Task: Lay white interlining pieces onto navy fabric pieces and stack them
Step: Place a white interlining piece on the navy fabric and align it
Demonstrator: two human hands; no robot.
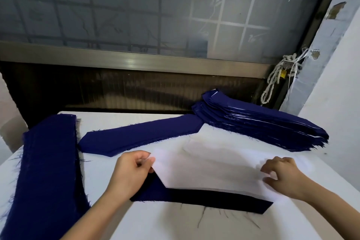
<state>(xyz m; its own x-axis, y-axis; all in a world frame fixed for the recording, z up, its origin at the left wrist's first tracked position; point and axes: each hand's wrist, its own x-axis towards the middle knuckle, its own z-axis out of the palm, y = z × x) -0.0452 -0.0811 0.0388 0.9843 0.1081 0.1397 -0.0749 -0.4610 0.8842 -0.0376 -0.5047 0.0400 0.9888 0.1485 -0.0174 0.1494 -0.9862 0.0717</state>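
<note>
**Fig. Placing the interlining.** The left hand (132, 171) pinches the pointed left tip of the white interlining piece (210, 169) between thumb and fingers. The right hand (282, 177) holds the piece's right end with curled fingers and thumb. The piece hangs low over the navy fabric piece (204, 198), which lies flat on the table (155, 224) just in front of the person.

*Orientation.* Both pieces run with their long axis left to right across the table, each tapering to a point at its ends. The interlining sits toward the far side, so a strip of navy shows along the near edge.

*Risks.*
- If the interlining is lowered as it stands, it would probably land offset and leave the near edge of the navy uncovered.
- The thin sheet may sag or crease between the two hands.
- Sliding the sheet to correct its position could drag the navy piece askew or catch its frayed threads.

*Also shown.*
- The finished stack (263, 124) lies at the far right.
- A single navy piece (140, 136) lies beyond the hands.
- A pile of navy strips (48, 161) lies at the left.
</note>
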